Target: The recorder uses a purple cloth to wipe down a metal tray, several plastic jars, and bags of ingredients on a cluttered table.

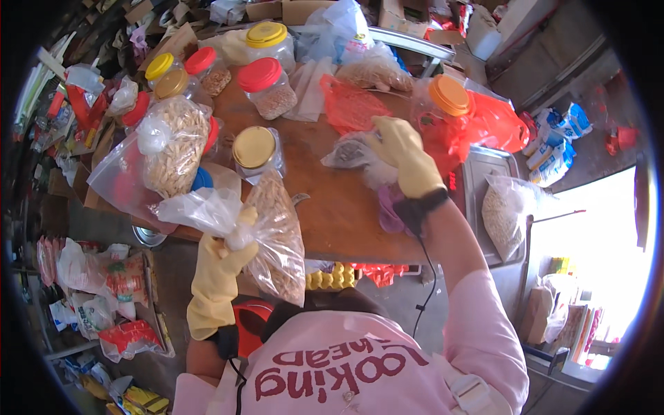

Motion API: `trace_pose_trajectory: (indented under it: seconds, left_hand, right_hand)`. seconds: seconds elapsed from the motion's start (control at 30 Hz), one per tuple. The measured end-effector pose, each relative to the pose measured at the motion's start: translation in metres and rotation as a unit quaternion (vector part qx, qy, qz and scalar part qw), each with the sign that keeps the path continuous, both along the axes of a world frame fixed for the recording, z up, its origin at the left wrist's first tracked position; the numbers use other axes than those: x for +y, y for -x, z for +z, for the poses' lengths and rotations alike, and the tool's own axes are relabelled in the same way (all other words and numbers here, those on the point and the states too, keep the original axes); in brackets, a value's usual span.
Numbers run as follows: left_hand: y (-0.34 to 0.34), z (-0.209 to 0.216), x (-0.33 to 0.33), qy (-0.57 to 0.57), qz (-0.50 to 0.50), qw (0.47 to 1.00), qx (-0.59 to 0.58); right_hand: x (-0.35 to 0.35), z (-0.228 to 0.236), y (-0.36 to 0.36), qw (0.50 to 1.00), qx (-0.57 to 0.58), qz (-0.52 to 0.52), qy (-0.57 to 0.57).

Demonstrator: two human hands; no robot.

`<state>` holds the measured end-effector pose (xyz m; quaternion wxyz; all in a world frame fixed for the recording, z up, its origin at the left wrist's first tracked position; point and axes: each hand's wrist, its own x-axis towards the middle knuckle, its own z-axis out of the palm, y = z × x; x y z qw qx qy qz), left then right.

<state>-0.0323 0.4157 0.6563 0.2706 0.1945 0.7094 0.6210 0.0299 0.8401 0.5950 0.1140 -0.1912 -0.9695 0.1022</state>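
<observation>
My left hand (225, 266), in a yellow rubber glove, grips the gathered neck of a clear plastic bag (280, 259) full of tan dried pieces. The bag hangs beside the table's near edge, its loose top spreading left. My right hand (407, 155), gloved alike, is over the right part of the brown table (325, 218). Its fingers are bent and closed on a small clear plastic bag (349, 152) with dark contents; the hand partly hides the grip. A red plastic bag (353, 104) lies just beyond these fingers. Purple plastic (392, 211) lies under the right wrist.
Lidded jars, including a red-lidded jar (268, 90) and a gold-lidded jar (257, 151), stand on the table. A large filled bag (176, 152) is at left. An orange-lidded jar (449, 95) stands at right, near a metal tray (494, 166) with a filled bag (503, 218).
</observation>
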Motion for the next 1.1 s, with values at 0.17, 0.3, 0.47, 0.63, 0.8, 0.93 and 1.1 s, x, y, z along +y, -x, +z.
trace_pose_trajectory:
  seconds: [0.17, 0.3, 0.47, 0.63, 0.8, 0.93, 1.1]
  left_hand:
    - [-0.002, 0.018, -0.014, 0.023, -0.025, 0.999, 0.013]
    - [0.004, 0.017, -0.024, 0.034, -0.073, 0.997, -0.005]
    - [0.012, 0.018, -0.024, 0.039, -0.082, 0.992, -0.084]
    - [0.025, 0.006, -0.012, 0.015, -0.08, 0.989, -0.125]
    - [0.032, -0.023, 0.049, -0.073, -0.073, 0.987, -0.125]
    - [0.025, -0.034, 0.092, -0.078, -0.031, 0.981, -0.177]
    - [0.016, -0.088, 0.132, -0.003, 0.03, 0.999, -0.036]
  right_hand:
    - [0.003, -0.047, 0.068, 0.921, 0.071, 0.211, -0.319]
    - [-0.004, -0.072, 0.15, 0.997, -0.013, -0.05, -0.055]
    - [0.042, -0.101, 0.157, 0.969, 0.152, -0.112, 0.157]
    - [0.049, -0.043, 0.111, 0.779, 0.338, -0.091, 0.52]
    - [0.082, -0.009, 0.066, 0.761, 0.335, -0.057, 0.552]
    - [0.075, 0.028, 0.048, 0.742, 0.335, -0.081, 0.575]
    - [0.08, 0.051, 0.041, 0.811, 0.391, 0.08, 0.428]
